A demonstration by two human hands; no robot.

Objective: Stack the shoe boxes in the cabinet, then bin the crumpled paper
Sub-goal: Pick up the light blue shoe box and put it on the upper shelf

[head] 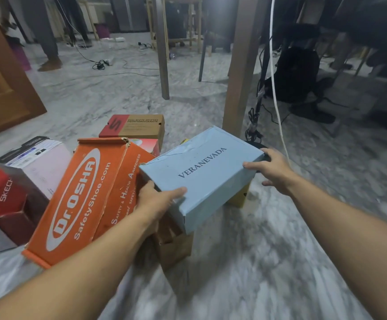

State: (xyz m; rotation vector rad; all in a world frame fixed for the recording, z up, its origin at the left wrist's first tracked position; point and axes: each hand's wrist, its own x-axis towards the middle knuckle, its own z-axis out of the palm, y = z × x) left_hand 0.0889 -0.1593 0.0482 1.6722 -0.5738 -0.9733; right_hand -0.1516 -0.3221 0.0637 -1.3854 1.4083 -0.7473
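Note:
A light blue shoe box (207,172) marked VERANEVADA sits tilted on top of a brown box (175,245) and a yellow box (239,197) on the marble floor. My left hand (157,199) grips its near left corner, thumb on the lid. My right hand (272,169) holds its right end, fingers over the lid edge. To the left leans an orange Dr.OSHA box (81,199), then a white and red Skechers box (26,181). Behind them lies a red and tan Skechers box (134,127). No crumpled paper or bin shows.
A wooden cabinet door (0,84) stands open at the far left. Wooden table legs (238,72) rise just behind the boxes, with hanging cables (274,72) and a black backpack (296,72) to the right. A person's legs (49,42) stand far back left.

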